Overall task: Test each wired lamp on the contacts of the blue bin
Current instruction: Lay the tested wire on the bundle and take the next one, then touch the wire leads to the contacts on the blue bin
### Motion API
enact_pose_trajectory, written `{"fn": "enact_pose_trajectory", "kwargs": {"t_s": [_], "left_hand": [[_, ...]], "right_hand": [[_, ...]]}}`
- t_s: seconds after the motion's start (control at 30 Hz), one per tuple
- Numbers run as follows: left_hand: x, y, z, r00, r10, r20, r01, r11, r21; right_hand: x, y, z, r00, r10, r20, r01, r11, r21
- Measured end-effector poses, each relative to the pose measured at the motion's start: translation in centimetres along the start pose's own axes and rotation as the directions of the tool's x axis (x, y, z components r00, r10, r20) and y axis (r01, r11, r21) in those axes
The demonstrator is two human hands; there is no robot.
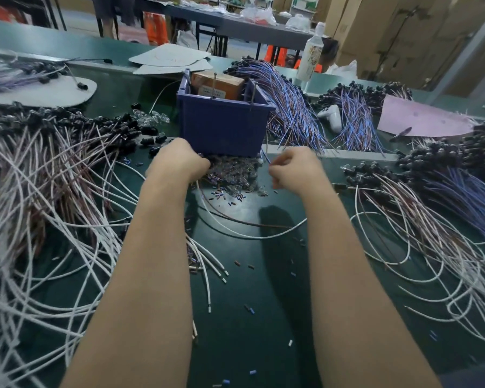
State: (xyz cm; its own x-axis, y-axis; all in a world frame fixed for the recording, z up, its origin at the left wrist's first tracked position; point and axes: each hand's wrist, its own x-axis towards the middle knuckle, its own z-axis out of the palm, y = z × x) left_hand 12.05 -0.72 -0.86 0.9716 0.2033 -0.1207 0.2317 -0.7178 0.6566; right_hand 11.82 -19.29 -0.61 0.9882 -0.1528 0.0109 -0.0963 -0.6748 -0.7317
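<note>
The blue bin (221,127) stands mid-table with a brown box (219,84) inside. Two upright metal pins (253,93) stick up at its rim. My left hand (177,161) is curled at the bin's front left corner, over a heap of small clear bulbs (233,170). It grips the lamp end of a white and brown wire (249,236). That wire loops across the table and passes behind my right forearm. My right hand (294,169) is curled just right of the bin's front. It pinches thin bare wire ends (266,158), which sit below the rim, apart from the pins.
Heaps of white and brown wired lamps with black sockets lie at left (53,163) and right (431,219). Blue-purple wire bundles (291,107) fan out behind the bin. A white controller (331,114), a bottle (311,57), a pink sheet (420,119) and scattered sleeve bits also lie about.
</note>
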Motion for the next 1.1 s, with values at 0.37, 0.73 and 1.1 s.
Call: {"fn": "enact_pose_trajectory", "kwargs": {"t_s": [0.37, 0.73, 1.1], "left_hand": [[-2.0, 1.9, -0.5, 0.912, 0.301, 0.279, -0.342, 0.933, 0.113], [-2.8, 3.9, 4.3, 0.779, 0.248, 0.576, -0.485, 0.82, 0.303], [-3.5, 4.4, 4.9, 0.799, 0.222, 0.559, -0.476, 0.802, 0.361]], "right_hand": [[1.2, 0.4, 0.9, 0.991, 0.022, -0.129, 0.002, 0.983, 0.184], [-1.0, 5.4, -2.0, 0.94, 0.262, -0.217, -0.323, 0.886, -0.331], [-0.6, 5.3, -0.3, 0.951, 0.266, -0.157, -0.305, 0.885, -0.352]]}}
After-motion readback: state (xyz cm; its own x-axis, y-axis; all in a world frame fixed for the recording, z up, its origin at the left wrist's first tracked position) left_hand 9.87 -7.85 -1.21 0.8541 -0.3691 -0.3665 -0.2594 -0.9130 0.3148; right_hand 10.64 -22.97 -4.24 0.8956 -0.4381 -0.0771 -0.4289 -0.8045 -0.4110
